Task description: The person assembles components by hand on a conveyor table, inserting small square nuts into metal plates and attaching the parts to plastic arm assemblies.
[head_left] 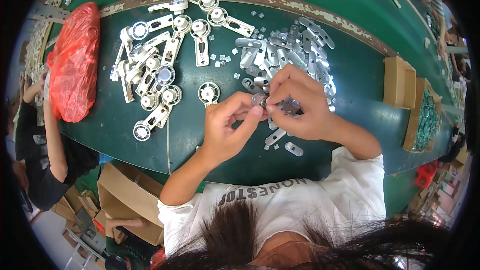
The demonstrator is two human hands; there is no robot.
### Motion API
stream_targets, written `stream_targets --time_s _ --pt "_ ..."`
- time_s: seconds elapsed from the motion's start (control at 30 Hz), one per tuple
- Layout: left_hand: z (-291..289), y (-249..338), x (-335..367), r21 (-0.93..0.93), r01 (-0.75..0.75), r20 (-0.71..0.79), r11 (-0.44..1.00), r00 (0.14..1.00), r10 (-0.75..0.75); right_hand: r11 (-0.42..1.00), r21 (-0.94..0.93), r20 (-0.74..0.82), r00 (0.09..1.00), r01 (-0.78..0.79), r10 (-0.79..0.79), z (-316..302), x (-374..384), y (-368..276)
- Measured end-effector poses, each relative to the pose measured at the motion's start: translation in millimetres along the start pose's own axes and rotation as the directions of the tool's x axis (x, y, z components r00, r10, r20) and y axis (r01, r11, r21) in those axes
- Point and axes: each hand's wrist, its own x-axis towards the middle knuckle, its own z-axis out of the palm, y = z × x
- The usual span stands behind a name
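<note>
The near edge of the worktop (192, 120) curves beneath your forearms (189, 172). Your left hand (225, 125) and right hand (302, 105) meet above the surface, the fingers of both pinching a small clear part (258, 99). Green surface shows between your left wrist and the white housings (172, 50); one sits just beyond that hand. Silver covers (297, 60) crowd behind and beneath your right. Leftmost is a red bag (77, 65); rightmost, a cardboard tray (400, 84) and a box (422, 120) of green pieces. A chipped ledge (325, 12) bounds the far side.
</note>
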Motion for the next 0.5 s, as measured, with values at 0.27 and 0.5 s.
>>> stream_targets --time_s 0.27,0.5 --pt "1.5 1.5 2.0 -0.078 0.197 -0.055 0.977 0.978 -0.202 0.983 -0.157 0.006 0.995 0.098 -0.098 2.0 -1.8 4.3" --pt "-6.9 6.2 3.8 -0.101 0.247 -0.043 0.964 0.967 -0.252 0.996 -0.089 -0.048 0.999 -0.011 0.006 -8.6 2.1 7.4"
